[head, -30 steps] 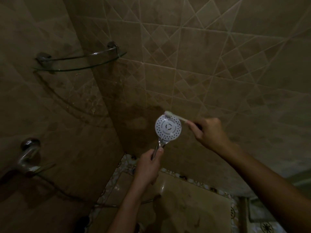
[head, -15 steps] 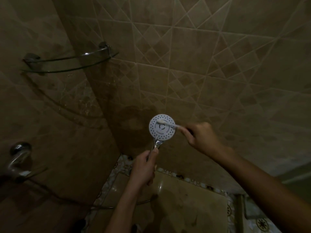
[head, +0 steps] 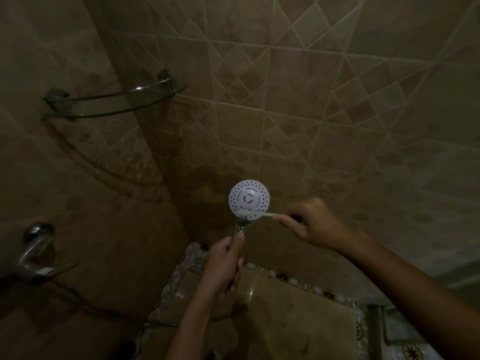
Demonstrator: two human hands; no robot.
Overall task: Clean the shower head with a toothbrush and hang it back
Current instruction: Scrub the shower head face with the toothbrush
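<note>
A round white shower head (head: 248, 196) with dark nozzle holes faces me, held upright in front of the tiled corner. My left hand (head: 225, 266) is shut on its chrome handle from below. My right hand (head: 315, 222) is shut on a pale toothbrush (head: 257, 214), which lies level across the lower edge of the face, bristles at its left. The shower hose (head: 161, 324) trails down behind my left forearm.
A curved glass corner shelf (head: 114, 100) is fixed high on the left. A chrome tap (head: 33, 255) sticks out of the left wall low down. Brown patterned tiles cover both walls, and a patterned border (head: 311, 287) runs along the floor edge.
The toothbrush has moved from the top of the shower head's face down to its lower edge. The shower head and my left hand stay about where they were.
</note>
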